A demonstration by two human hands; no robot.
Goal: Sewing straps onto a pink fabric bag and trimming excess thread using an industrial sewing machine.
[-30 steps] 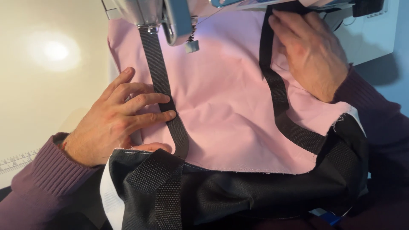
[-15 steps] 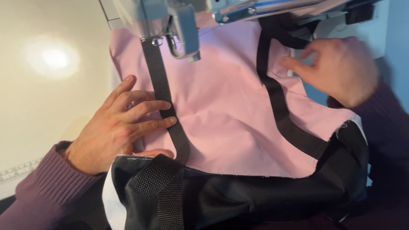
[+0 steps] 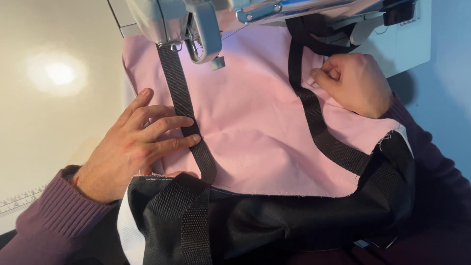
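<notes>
Tabletop (image 3: 54, 127), pale and bare, runs along the far left. The left hand (image 3: 130, 147) lies flat, fingers released and spread, fingertips pressing the left black strap (image 3: 184, 110) onto the pink fabric (image 3: 255, 127); that strap runs up under the sewing machine (image 3: 196, 24) foot. Black bag fabric (image 3: 274, 221) bunches at the near edge. Open pink cloth lies between the straps. The right hand (image 3: 353, 83) is clenched just beside the right black strap (image 3: 314, 113), pinching a fold of pink fabric near its right edge
</notes>
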